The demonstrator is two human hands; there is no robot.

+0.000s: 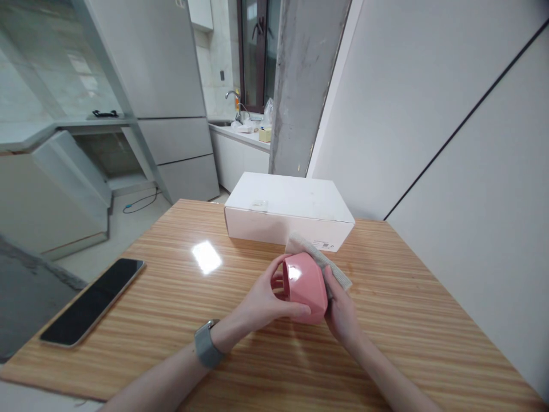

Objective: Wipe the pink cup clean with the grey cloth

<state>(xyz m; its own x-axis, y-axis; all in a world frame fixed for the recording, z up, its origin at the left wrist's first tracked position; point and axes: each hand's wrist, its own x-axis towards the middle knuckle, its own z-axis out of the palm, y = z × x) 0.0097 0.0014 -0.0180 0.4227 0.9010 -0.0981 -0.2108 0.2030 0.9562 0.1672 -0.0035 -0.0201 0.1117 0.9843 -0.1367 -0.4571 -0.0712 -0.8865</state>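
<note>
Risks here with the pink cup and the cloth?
1. The left hand alone grips the pink cup, held on its side just above the table; it might slip and drop.
2. The right hand presses the cloth close to the white box, so a wide wipe could bump it.

Both forearms were bare, with no sleeves reaching into sight. The left hand (pixel 261 300) and the right hand (pixel 341 312) wore no gloves and no rings that I could make out. On the left wrist sat a grey wristwatch with a rounded rectangular case and a matching grey strap (pixel 206 344), snug against the arm.
</note>
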